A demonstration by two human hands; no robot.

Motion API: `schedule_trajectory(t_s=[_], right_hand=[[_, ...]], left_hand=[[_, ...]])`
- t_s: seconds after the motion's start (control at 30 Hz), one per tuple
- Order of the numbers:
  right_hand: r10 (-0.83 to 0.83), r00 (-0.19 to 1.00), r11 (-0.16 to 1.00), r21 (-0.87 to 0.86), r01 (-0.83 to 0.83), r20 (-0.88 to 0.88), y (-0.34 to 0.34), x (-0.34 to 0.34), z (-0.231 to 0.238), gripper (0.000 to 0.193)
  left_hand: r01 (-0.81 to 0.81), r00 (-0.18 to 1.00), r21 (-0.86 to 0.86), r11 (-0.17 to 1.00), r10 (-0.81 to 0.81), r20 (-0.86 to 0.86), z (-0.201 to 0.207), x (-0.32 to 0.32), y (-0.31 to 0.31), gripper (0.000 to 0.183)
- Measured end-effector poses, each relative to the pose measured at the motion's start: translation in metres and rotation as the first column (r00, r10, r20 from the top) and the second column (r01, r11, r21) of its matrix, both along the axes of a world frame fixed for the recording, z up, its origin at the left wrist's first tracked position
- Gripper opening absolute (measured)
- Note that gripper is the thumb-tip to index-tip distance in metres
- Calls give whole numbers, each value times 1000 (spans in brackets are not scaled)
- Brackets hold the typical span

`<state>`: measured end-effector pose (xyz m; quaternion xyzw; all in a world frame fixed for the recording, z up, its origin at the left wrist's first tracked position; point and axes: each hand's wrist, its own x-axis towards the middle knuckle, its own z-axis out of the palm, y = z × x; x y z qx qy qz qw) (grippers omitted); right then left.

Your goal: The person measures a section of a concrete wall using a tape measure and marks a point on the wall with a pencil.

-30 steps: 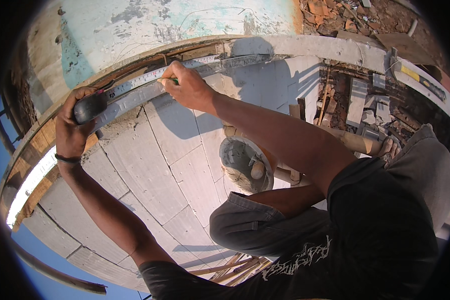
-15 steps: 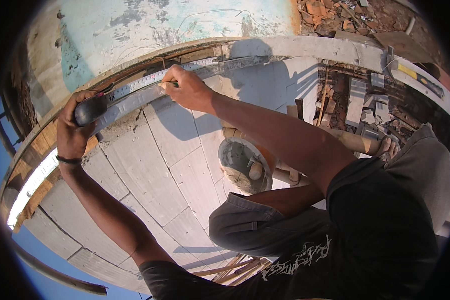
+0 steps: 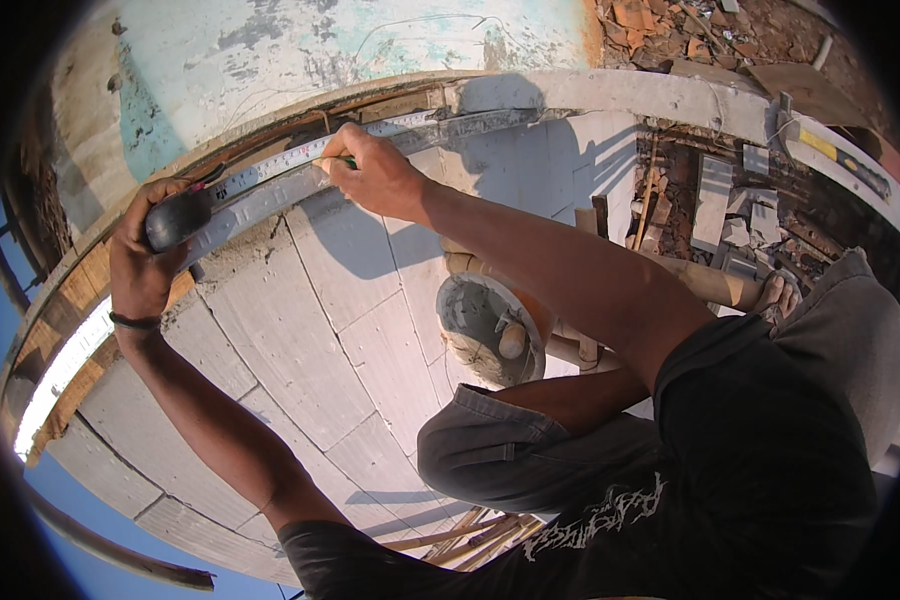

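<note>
My left hand is closed around the black case of a tape measure at the wall's top edge. From the case the white tape blade runs to the right along a grey metal strip. My right hand pinches a slim green pencil. The pencil's light tip points left, close beside the blade; whether it touches the strip cannot be made out. Part of the blade passes behind my right hand.
Below the strip stands a pale block wall. A bucket with a wooden-handled tool in it sits by my knee. Rubble and broken blocks lie at the right. A yellow and dark long tool rests on the wall's far right end.
My left hand and the tape case have shifted very slightly left. The right hand's fingers have tilted a little around the pencil, which shows more of its green side.
</note>
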<state>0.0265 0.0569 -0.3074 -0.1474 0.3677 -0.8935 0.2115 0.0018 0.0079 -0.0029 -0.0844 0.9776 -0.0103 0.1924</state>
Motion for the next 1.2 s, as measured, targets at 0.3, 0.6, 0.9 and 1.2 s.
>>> schedule_trajectory(t_s=[0.3,0.6,0.9,1.2], right_hand=[[-33,997,999,18,34,-64,1,-2,0,21],[-75,992,996,47,80,-101,-3,-2,-2,22],[33,996,999,43,-30,-77,6,-8,0,23],[64,989,996,63,-56,-133,10,-7,0,23]], left_hand=[[10,1000,18,1000,-10,-12,-1,0,1,48],[-22,1000,10,1000,22,-21,-1,0,1,49],[3,1000,4,1000,-3,-19,-1,1,3,48],[20,1000,-6,1000,-20,-7,0,0,2,47]])
